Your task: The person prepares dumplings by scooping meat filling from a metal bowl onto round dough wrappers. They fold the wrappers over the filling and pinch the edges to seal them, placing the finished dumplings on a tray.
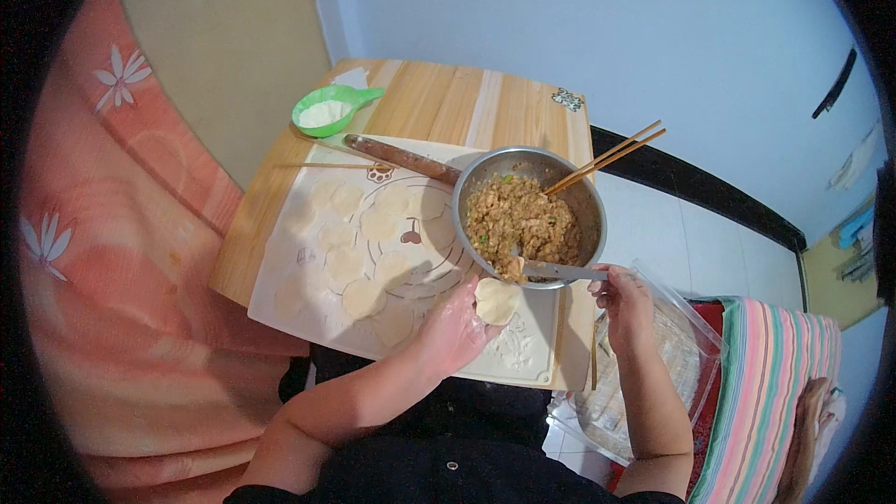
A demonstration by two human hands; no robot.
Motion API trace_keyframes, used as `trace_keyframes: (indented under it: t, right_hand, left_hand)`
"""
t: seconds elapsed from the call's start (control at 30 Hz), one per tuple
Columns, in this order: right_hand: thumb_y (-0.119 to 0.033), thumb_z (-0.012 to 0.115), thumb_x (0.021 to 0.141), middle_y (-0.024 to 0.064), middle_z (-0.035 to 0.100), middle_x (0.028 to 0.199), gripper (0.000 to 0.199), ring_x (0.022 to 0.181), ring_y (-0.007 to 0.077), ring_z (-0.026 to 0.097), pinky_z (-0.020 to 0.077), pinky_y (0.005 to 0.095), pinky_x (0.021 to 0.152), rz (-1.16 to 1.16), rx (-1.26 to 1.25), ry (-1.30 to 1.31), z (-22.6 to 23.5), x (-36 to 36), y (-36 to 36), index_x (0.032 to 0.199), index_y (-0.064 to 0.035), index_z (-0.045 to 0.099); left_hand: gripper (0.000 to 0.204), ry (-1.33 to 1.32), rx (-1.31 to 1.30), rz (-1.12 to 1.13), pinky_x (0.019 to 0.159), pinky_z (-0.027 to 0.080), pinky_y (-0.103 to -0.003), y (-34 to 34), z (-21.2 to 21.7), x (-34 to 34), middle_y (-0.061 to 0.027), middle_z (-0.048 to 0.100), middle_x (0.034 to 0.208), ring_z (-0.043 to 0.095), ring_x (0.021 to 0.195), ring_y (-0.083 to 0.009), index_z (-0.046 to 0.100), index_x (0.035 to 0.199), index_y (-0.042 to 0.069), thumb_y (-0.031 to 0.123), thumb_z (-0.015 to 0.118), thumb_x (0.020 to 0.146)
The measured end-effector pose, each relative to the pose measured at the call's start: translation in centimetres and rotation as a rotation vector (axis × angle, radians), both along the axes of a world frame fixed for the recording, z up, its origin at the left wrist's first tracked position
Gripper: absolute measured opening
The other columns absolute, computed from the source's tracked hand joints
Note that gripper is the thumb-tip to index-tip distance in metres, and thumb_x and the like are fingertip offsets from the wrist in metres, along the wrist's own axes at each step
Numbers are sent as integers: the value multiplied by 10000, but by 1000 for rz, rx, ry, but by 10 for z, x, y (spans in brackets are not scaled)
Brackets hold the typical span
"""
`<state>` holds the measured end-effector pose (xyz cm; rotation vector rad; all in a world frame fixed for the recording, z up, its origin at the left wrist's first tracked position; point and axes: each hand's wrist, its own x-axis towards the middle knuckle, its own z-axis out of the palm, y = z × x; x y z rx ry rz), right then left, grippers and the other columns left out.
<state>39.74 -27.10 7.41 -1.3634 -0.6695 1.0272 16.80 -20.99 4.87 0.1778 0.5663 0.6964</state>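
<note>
1. Coral cloth point(149, 233): hangs in folds along the left side, patterned with white flowers.
2. Wooden table point(443, 98): pale, plank-patterned, standing near the blue-white wall point(560, 28).
3. White board point(322, 329): lies on the table, printed with line drawings and dusted with flour near its lower right corner.
4. Clear tray point(679, 308): beside the table on the right, partly covered by the right forearm; its contents cannot be made out.
5. Metal bowl point(588, 217): at the table's right side, holding brown minced filling point(523, 215) flecked with green; two chopsticks point(611, 157) lean out over the far right of its rim.
6. Rolling pin point(401, 158): slants across the board's far part, one end reaching the bowl.
7. Left hand point(457, 327): loosely curled, supporting a dough wrapper just outside the bowl's near rim.
8. Right hand point(623, 303): thumb and fingers pinch the end of a flat-bladed tool.
9. Green scoop point(369, 93): at the table's far left, containing white flour point(324, 114).
10. Flat-bladed tool point(565, 271): crosses the near rim, its tip at the filling.
11. Dough rounds point(364, 299): spread over the board, some overlapping.
12. Dough wrapper point(497, 301): pale, roundish, on the left hand's fingers.
</note>
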Motion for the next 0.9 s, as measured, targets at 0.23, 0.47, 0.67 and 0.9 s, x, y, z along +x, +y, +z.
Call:
trace_keyframes:
  t: [0.23,0.47,0.67,0.9]
  right_hand:
    - [-205,502,894,75,614,746,284,719,137,568,381,245,632,-16,189,-259,7,-24,-30,989,40,610]
    - [-137,479,876,81,634,804,226,709,222,572,420,300,700,191,485,-1018,-3,-39,-55,1002,-21,627]
    - [-35,614,699,60,620,787,311,708,244,588,444,336,603,358,634,-1329,0,-43,-66,1007,-69,635]
    - [-46,596,727,88,616,834,282,719,265,577,449,356,653,367,652,-1322,14,-49,-76,1007,-36,627]
  left_hand:
    - [443,-162,-9,14,1049,317,-434,3,-15,2,-133,438,1311,430,1210,-281,327,1311,14,312,291,985]
    - [372,-116,-1,18,978,391,-404,-3,-9,1,-87,471,1245,483,1129,-242,361,1258,70,319,305,988]
    - [386,-156,26,0,1000,358,-440,-5,-23,-3,-96,499,1233,478,1148,-242,398,1249,52,319,324,981]
    - [384,-114,21,11,1030,320,-436,-12,6,-10,-100,500,1244,472,1162,-243,395,1264,49,296,329,977]
